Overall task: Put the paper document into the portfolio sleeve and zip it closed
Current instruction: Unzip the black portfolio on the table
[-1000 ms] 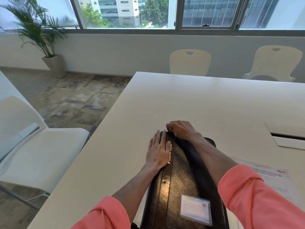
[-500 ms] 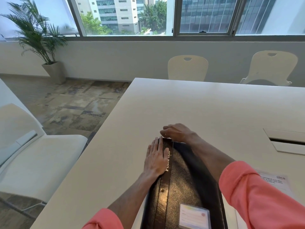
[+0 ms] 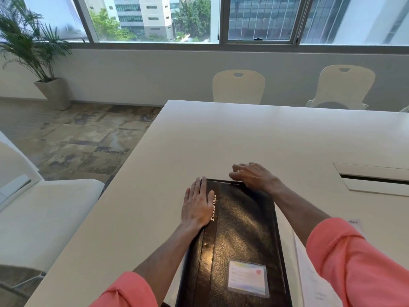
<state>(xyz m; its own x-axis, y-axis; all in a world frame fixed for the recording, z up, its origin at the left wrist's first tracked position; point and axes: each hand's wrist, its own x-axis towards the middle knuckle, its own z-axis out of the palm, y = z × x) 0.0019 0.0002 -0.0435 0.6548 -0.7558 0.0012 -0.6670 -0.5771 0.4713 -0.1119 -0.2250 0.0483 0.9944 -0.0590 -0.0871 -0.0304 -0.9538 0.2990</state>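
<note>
On table [image 3: 155, 196]: portfolio [image 3: 241, 229] under flat left hand [image 3: 197, 207]; right hand [image 3: 252, 176] fingers curled on far edge.

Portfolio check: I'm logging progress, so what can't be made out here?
- Zipper pull: head view, hidden under the right hand at the portfolio's far edge.
- Paper: mostly covered by the right sleeve.
- Card text: too small.
- Portfolio's near end: cut off by the frame.

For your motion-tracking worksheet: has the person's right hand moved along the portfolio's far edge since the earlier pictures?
Yes. The right hand has slid rightward along the far edge of the portfolio, away from the flat left hand and the gold lettering, towards the far right corner.
</note>
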